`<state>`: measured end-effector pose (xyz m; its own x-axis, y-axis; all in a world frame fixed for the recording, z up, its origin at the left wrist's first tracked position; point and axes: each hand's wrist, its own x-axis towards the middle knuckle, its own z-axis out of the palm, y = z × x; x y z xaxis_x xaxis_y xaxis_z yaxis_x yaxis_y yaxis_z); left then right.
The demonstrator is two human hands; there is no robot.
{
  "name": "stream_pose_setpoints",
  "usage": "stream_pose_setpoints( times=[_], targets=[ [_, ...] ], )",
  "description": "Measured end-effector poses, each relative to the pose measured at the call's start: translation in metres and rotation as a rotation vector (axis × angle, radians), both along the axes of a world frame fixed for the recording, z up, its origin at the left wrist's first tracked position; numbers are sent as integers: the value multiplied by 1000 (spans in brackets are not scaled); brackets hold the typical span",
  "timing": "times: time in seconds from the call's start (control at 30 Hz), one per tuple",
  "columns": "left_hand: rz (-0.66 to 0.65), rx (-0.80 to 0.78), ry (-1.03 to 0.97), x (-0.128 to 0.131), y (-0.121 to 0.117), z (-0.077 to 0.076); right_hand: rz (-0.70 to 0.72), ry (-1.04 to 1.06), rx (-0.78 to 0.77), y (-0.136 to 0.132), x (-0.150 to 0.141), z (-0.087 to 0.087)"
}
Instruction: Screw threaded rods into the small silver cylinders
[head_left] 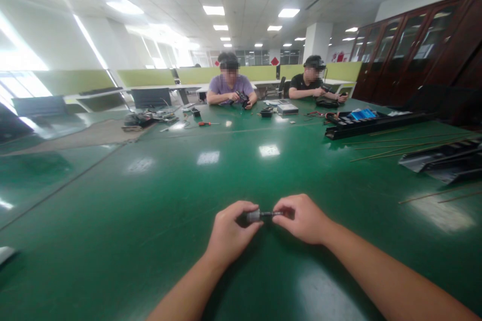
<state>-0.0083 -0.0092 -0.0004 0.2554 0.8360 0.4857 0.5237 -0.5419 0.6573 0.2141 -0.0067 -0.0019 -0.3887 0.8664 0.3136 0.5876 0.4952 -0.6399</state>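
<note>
Low over the green tabletop (158,246), my left hand (231,228) pinches a small grey cylinder (253,215) between thumb and fingers. A thin dark shaft (266,213) runs in line with the cylinder toward the right. My right hand (303,218) is closed on the far end of that shaft, with the fingertips hiding part of it. A reddish bit shows within the right hand's grip, too blurred to name. The two hands face each other a short gap apart, and the shaft bridges that gap.
Across the table sit two people (231,85) handling dark parts. Further off lie an orange-handled screwdriver (205,123), a grey box (287,109) and a pile of parts (141,119). Black channels (448,160) and thin rods (399,150) lie at right. A white object (5,255) shows at far left.
</note>
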Motion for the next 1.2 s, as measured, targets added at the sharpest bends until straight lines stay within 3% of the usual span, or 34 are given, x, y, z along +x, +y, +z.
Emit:
stream_pose_setpoints(
  times=[1.2],
  targets=[
    [20, -22, -27, -3, 2, -2, 8, 5, -31, 3, 4, 4]
  ],
)
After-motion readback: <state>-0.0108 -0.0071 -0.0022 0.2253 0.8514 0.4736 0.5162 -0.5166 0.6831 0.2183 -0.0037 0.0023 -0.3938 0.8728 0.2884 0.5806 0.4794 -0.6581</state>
